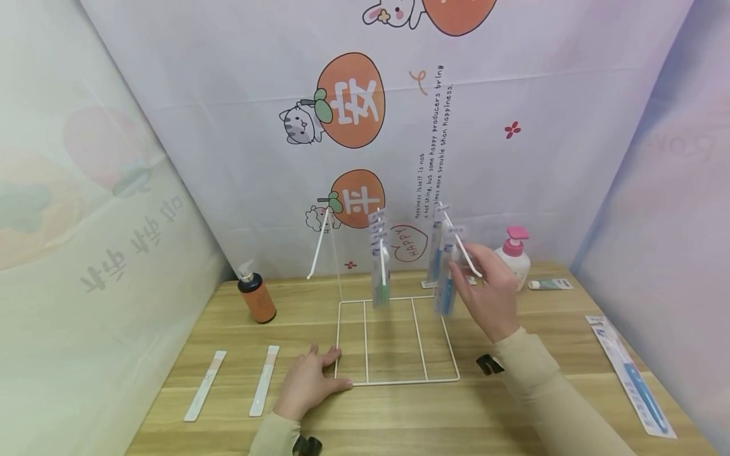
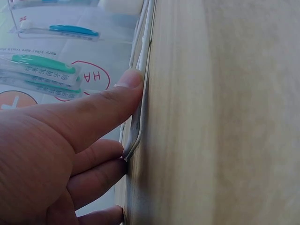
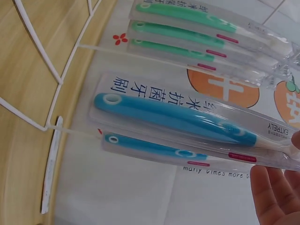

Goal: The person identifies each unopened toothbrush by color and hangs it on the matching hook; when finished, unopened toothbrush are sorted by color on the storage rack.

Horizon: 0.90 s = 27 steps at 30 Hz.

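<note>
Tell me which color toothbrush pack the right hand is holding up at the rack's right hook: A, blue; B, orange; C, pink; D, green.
A: the right hand pinches a clear toothbrush pack with a blue handle at the right hook of the white wire rack; the green packs hang on the middle hook.

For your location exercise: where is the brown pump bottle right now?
In the head view the brown pump bottle stands on the left side of the wooden table, near the back wall, left of the white wire rack.
</note>
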Each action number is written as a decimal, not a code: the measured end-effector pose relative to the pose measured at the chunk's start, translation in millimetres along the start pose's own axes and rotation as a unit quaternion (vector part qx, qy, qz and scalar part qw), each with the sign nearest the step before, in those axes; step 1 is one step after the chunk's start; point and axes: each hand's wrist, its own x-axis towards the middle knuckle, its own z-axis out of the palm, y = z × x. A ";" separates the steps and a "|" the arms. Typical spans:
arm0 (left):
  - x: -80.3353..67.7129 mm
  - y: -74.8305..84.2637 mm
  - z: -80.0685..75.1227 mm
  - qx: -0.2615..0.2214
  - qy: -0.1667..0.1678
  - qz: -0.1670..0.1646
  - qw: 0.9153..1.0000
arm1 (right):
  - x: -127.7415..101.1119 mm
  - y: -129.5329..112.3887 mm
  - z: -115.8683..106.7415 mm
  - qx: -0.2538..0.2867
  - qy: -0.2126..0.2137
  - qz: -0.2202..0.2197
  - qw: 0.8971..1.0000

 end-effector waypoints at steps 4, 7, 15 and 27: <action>0.2 -1.3 1.2 0.002 0.000 0.004 1.000 | 4.2 7.0 8.2 0.004 0.002 0.006 1.000; 0.0 -1.8 1.2 0.004 0.000 0.008 1.000 | 6.9 10.5 12.2 0.008 0.004 0.010 1.000; -0.1 -3.2 2.0 0.011 0.000 0.006 1.000 | 12.4 19.0 18.9 -0.026 0.000 0.020 0.999; -1.3 -0.1 0.0 0.006 -0.001 0.003 1.000 | 16.8 24.9 24.7 -0.046 -0.003 0.034 0.998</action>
